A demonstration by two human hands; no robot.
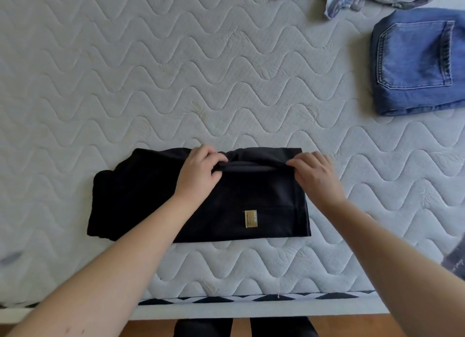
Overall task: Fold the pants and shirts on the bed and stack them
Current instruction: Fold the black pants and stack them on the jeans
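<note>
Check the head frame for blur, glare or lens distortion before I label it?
Head view: soft even daylight, no glare; faint shadows under the black garment and folded jeans. Wide-angle bowing at the mattress edge. Slight motion blur on the right hand; left hand sharper. Gold label text unreadable; grey smudge at far left blurred.

Matt black knit cloth garment [156,198] with woven gold label [250,219]; blue denim jeans [417,62], stitched seams; quilted matt fabric mattress [125,85]; glossy wood floor [352,328].
</note>
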